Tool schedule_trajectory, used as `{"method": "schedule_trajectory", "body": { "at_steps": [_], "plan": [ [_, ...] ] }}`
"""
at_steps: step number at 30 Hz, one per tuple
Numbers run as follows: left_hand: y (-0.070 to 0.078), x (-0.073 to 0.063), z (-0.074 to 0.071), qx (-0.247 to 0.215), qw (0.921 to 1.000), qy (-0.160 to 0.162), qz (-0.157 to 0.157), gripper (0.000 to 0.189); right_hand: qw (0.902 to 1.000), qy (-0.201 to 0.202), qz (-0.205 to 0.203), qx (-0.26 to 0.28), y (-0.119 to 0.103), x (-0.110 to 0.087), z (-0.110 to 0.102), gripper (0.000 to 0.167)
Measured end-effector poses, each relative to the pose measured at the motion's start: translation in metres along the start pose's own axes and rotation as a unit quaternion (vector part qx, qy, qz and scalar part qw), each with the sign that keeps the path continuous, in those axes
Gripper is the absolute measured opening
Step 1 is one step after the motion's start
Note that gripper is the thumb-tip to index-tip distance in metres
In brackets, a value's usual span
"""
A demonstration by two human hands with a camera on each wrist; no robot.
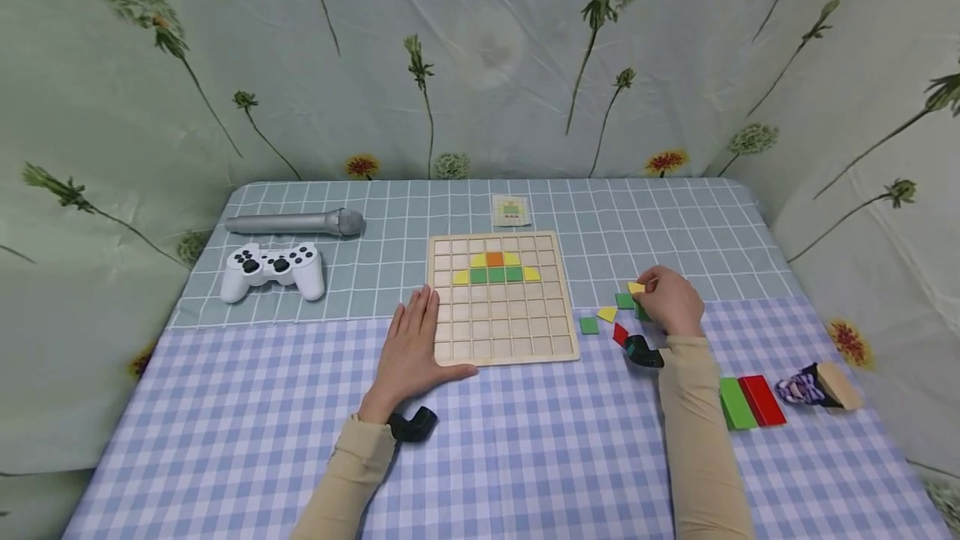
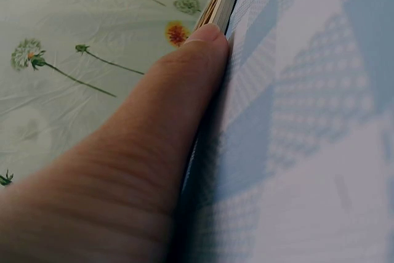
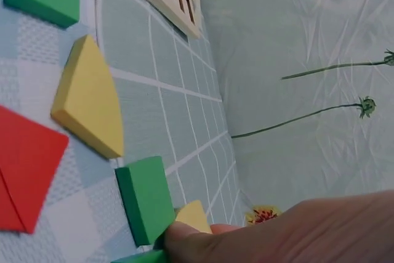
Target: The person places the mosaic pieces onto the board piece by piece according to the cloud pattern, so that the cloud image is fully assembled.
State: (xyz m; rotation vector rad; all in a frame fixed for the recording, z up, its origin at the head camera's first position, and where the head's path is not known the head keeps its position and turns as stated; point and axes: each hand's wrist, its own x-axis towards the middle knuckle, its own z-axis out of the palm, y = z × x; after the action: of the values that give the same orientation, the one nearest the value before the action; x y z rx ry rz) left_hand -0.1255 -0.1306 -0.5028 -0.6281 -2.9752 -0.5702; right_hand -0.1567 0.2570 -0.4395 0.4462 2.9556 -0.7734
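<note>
A wooden grid board point(image 1: 504, 352) lies mid-table, with green, yellow and orange tiles set in its upper cells. My left hand point(image 1: 408, 346) rests against its left edge, fingers straight and thumb point(image 2: 184, 84) along the front edge. To the right of the board, my right hand point(image 1: 672, 304) pinches a yellow tile point(image 3: 194, 215) between thumb and finger. Close by lie a green tile point(image 3: 148, 200), a yellow tile with a curved side point(image 3: 90, 100), red pieces point(image 3: 28, 170) and another green tile point(image 1: 589, 326). Another green piece is partly hidden under my right hand.
Behind the board lies a small pattern card point(image 1: 511, 210). A grey microphone point(image 1: 292, 223) and a white game controller point(image 1: 272, 269) are at the back left. Right of my right forearm are a green block point(image 1: 738, 403), a red block point(image 1: 762, 401) and a small purple-and-black figure point(image 1: 806, 387).
</note>
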Motion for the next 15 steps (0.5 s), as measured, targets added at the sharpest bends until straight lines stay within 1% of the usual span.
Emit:
{"method": "schedule_trajectory", "body": {
  "at_steps": [2, 4, 9, 12, 15],
  "plan": [
    [0.001, 0.0, -0.001, -0.001, 1.0, -0.002, -0.001, 0.125, 1.0, 0.002, -0.001, 0.005, 0.0, 0.0, 0.0, 0.019],
    [0.001, 0.0, -0.001, 0.0, 1.0, -0.004, -0.003, 0.125, 0.9998, 0.013, -0.005, 0.012, -0.001, -0.001, 0.0, 0.018],
    [0.001, -0.001, -0.001, 0.004, 0.9999, -0.007, -0.007, 0.126, 0.997, 0.064, -0.032, 0.029, -0.012, -0.001, 0.012, 0.017],
    [0.001, -0.001, -0.002, 0.002, 0.9999, -0.008, -0.008, 0.125, 0.9931, 0.081, -0.067, 0.053, -0.027, -0.001, 0.024, 0.017],
    [0.002, 0.0, -0.001, 0.0, 1.0, -0.003, -0.005, 0.125, 0.986, 0.072, -0.115, 0.096, -0.046, -0.001, 0.036, 0.017]
  ]
}}
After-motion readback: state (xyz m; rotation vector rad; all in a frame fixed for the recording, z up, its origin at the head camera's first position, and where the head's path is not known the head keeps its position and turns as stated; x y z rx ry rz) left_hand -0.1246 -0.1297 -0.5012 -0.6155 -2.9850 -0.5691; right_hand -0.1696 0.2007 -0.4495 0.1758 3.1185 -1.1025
